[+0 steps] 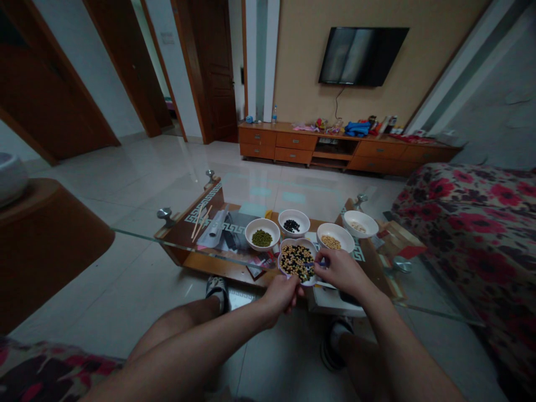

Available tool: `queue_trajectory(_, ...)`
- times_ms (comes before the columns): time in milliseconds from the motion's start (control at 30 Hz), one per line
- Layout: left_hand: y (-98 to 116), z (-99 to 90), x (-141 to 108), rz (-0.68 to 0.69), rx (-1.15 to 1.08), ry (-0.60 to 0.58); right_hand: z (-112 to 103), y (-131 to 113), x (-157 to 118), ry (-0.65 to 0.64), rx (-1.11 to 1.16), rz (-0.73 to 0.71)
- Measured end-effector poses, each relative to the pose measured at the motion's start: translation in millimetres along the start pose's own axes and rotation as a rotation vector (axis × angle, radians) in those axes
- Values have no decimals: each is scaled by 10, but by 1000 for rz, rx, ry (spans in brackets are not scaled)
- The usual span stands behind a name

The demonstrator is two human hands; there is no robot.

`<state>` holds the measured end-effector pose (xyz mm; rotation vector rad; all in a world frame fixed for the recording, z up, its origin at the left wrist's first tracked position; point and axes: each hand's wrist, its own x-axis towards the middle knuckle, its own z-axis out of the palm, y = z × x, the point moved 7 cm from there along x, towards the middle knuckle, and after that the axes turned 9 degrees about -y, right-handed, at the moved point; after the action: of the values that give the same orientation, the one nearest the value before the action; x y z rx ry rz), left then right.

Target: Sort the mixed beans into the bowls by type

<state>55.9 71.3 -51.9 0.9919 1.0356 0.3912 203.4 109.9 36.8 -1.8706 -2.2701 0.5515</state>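
Observation:
My left hand (282, 294) grips the near rim of a bowl of mixed beans (296, 259) at the front edge of the glass table. Over that bowl's right side, my right hand (333, 269) is closed on a small purple utensil (315, 264), whose end is among the beans. Behind the mixed bowl stand a bowl of green beans (262, 234) on the left and a bowl of black beans (293, 223). To the right are a bowl of yellowish beans (335, 238) and a bowl of pale beans (360, 224).
Chopsticks (201, 222) lie on the left of the glass table (234, 258). A cardboard box (397, 245) is at the right, beside a floral-covered sofa (473, 223). Across the room, a long wooden cabinet (293, 146) stands below a television (363, 57).

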Motion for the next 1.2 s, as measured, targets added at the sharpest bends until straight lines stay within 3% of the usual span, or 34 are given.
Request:
queue_trajectory(433,-10,4,16,20,-19,-15,-19,122,-41,-63,50,23)
queue_trajectory(1200,-4,4,8,17,-18,-9,24,159,15,-28,23,9)
